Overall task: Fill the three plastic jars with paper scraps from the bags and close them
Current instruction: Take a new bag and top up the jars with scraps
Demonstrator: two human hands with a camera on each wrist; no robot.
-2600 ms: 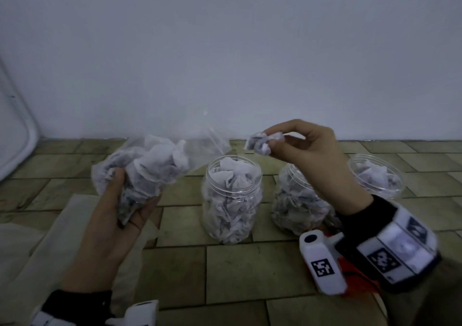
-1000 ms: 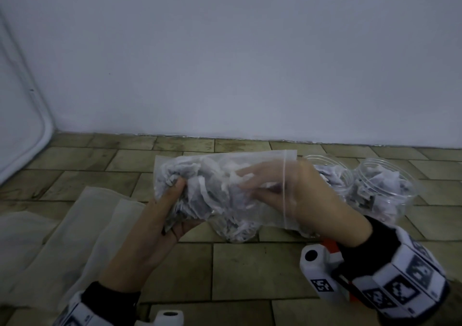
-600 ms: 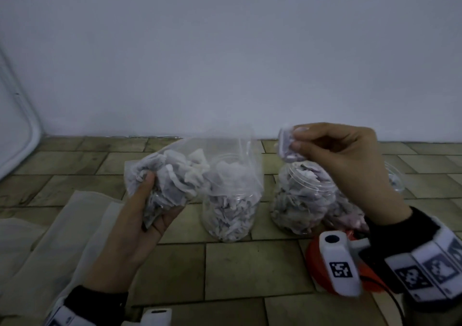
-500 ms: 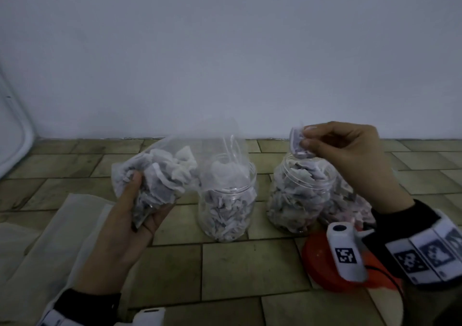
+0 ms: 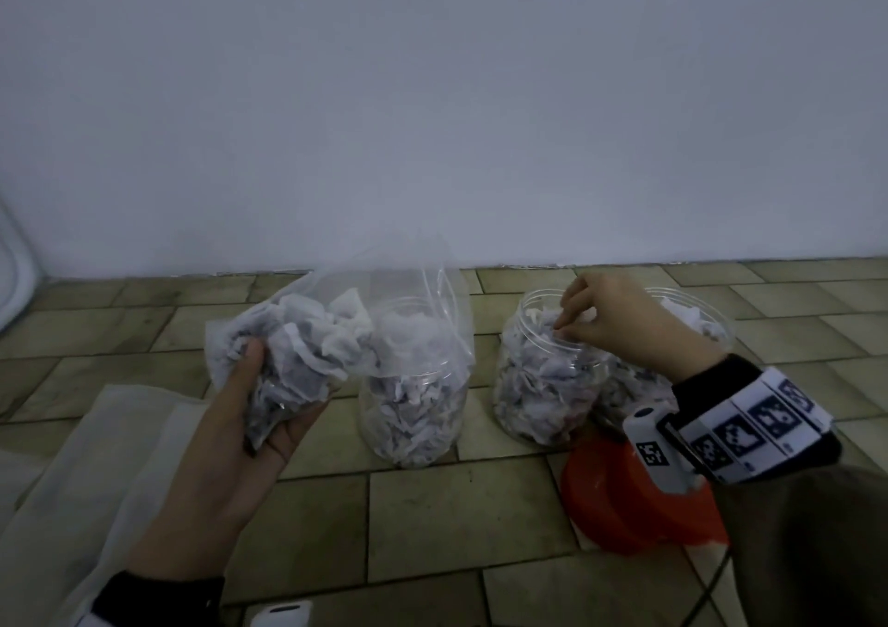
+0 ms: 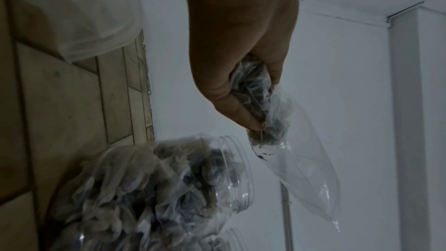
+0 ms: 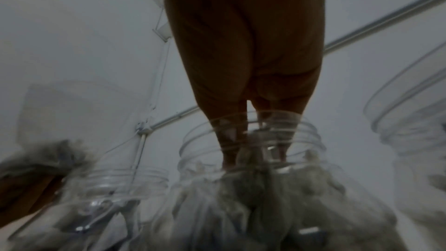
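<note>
Three lidless clear plastic jars with paper scraps stand in a row on the tiled floor. My left hand [image 5: 274, 386] grips a clear bag [image 5: 336, 333] of scraps by its bottom, held tilted beside the left jar [image 5: 413, 415]; its open mouth hangs in front of that jar's rim. In the left wrist view the left hand [image 6: 263, 102] squeezes the bag [image 6: 301, 169] above the left jar [image 6: 169, 188]. My right hand [image 5: 569, 328] dips its fingertips into the mouth of the middle jar [image 5: 543, 386], pinching a paper scrap [image 7: 251, 152]. The right jar [image 5: 696, 319] is partly hidden behind that hand.
A red lid [image 5: 624, 511] lies on the tiles in front of the middle jar, under my right wrist. Flat empty plastic bags [image 5: 72, 482] lie at the left. A white wall [image 5: 432, 122] runs just behind the jars.
My right hand took a scrap out of the bag, carried it right and lowered it into the middle jar's mouth. The left hand kept hold of the bag.
</note>
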